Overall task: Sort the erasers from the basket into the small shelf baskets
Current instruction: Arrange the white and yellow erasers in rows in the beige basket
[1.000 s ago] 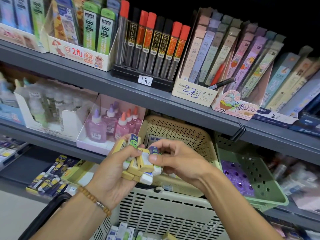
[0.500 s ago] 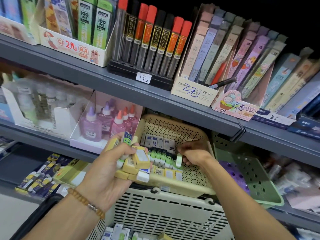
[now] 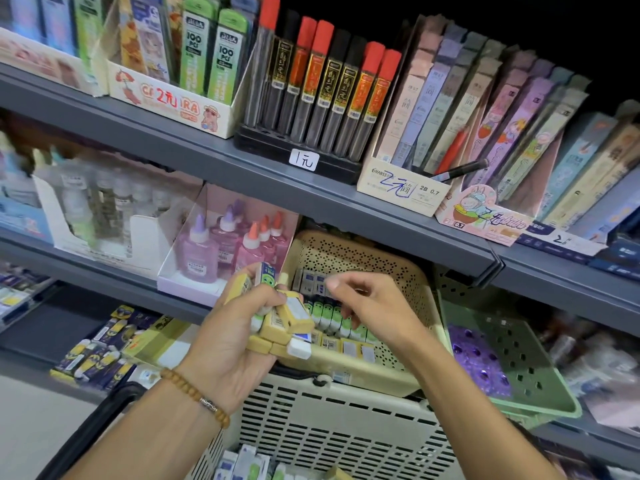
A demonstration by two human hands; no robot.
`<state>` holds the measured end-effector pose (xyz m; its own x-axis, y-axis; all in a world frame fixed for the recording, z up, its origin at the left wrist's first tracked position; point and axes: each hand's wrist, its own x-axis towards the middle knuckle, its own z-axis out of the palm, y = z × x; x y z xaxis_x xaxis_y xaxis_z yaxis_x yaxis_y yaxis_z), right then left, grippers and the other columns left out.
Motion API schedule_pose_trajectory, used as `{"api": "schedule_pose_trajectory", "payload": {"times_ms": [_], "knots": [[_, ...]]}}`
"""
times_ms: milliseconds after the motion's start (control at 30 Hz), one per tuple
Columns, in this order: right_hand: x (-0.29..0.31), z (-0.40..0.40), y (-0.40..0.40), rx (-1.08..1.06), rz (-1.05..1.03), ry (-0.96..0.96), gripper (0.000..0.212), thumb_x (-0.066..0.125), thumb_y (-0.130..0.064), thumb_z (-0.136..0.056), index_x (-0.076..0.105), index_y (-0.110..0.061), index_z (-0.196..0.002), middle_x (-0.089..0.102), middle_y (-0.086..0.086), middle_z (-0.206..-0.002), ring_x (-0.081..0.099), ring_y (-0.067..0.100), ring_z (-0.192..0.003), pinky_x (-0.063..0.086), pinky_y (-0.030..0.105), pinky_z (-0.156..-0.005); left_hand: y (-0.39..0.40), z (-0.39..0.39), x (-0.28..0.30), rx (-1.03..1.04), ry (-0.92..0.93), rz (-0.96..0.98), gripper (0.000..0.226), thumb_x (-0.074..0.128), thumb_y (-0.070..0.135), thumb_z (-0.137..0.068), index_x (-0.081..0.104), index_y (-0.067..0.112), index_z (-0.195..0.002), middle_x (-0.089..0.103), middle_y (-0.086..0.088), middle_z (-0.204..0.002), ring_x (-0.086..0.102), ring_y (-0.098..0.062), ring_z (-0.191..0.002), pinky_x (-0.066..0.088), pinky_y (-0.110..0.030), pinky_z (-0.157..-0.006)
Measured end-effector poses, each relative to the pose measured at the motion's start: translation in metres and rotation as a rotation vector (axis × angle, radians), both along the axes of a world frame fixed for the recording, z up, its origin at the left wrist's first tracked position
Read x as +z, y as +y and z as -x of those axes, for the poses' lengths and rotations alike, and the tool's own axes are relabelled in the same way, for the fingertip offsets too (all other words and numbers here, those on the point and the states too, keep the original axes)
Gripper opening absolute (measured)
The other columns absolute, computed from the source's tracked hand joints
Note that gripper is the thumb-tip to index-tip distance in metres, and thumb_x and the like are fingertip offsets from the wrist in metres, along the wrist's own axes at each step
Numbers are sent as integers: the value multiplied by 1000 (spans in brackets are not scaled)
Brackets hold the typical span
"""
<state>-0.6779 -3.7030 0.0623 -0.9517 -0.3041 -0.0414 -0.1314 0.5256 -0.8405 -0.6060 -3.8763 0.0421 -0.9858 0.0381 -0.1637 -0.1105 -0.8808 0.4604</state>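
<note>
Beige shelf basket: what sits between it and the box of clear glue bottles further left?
In the head view, a box of pink and purple glue bottles stands between the beige shelf basket and the clear glue bottles.

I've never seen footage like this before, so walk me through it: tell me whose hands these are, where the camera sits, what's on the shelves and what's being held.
There is no machine here. A person wears a camera on the head, looking forward and down, so both arms reach in from the bottom of the picture. The left hand, with a bead bracelet on the wrist, grips a bunch of erasers, mostly yellow. The right hand hovers over the beige shelf basket, fingers loosely curled, holding nothing that I can see. That basket holds neat rows of erasers. Beside it sits a green shelf basket. Below is the large white basket with more erasers. Glue bottles stand to the left; pencil lead tubes fill the shelf above.
</note>
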Motion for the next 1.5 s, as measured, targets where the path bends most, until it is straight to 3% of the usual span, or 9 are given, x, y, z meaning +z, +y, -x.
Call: {"api": "schedule_pose_trajectory", "payload": {"times_ms": [100, 200, 367, 467, 567, 967, 1167, 1367, 1500], "knots": [[17, -22, -14, 230, 37, -52, 39, 79, -40, -77, 72, -30, -113, 67, -5, -106, 57, 9, -76, 50, 26, -62, -2, 0, 1, -22, 62, 0, 38, 47, -12, -78, 54, 16, -101, 57, -24, -107, 57, -36, -95, 50, -52, -83], [28, -33, -25, 333, -77, 7, 43, 83, -34, -75, 69, -32, -116, 56, 2, -115, 51, 13, -79, 51, 41, -80, -2, 1, 0, 1, 73, -11, 44, 46, -15, -78, 54, 17, -107, 59, -24, -113, 57, -38, -106, 53, -57, -85], [30, -35, -28, 314, -8, -7, 43, 88, -17, -69, 67, -18, -107, 60, 3, -103, 49, 12, -67, 45, 30, -61, -2, 0, -1, 26, 41, 70, 49, 53, -16, -71, 58, 14, -110, 60, -32, -116, 59, -45, -114, 52, -55, -88], [23, -32, -24, 259, 226, -183, 38, 81, 4, -72, 58, -11, -98, 64, 2, -82, 55, 11, -59, 45, 19, -51, 0, -1, -1, 3, 43, 124, 51, 61, -12, -66, 59, 12, -111, 58, -33, -114, 62, -41, -102, 49, -54, -91], [17, -26, -14, 115, 357, -245, 21, 73, 2, -82, 57, -6, -94, 66, 10, -72, 58, 15, -54, 47, 22, -49, 0, -1, 0, 9, 36, 128, 55, 66, -10, -58, 61, 13, -109, 59, -24, -105, 61, -35, -90, 51, -56, -87], [-25, 32, 56, -383, 101, -138, 9, 63, -2, -92, 63, -9, -97, 64, 8, -64, 55, 16, -51, 48, 23, -46, -2, -1, 5, 35, -41, 48, 54, 65, -7, -57, 62, 19, -104, 59, -13, -99, 61, -30, -98, 41, -59, -101], [-36, 45, 61, -397, -117, -131, 7, 63, -7, -92, 65, -13, -94, 62, 6, -56, 55, 14, -47, 50, 27, -52, -3, -1, 4, 25, 5, 85, 52, 64, -3, -58, 59, 20, -105, 62, -9, -86, 63, -29, -90, 48, -62, -87], [-33, 33, 59, -254, 47, -279, 6, 63, -7, -93, 67, -9, -97, 65, 9, -63, 59, 17, -56, 51, 27, -53, -4, 2, 3, 26, 54, 86, 44, 62, -3, -62, 59, 22, -99, 60, -7, -86, 64, -24, -82, 53, -50, -73], [-29, 25, 61, -124, -202, -292, 9, 57, -5, -94, 65, -10, -93, 62, 5, -70, 58, 13, -61, 51, 25, -56, -4, 2, 2, 40, 55, 97, 38, 62, -2, -61, 63, 22, -90, 60, -5, -83, 68, -21, -77, 55, -50, -77]]}}
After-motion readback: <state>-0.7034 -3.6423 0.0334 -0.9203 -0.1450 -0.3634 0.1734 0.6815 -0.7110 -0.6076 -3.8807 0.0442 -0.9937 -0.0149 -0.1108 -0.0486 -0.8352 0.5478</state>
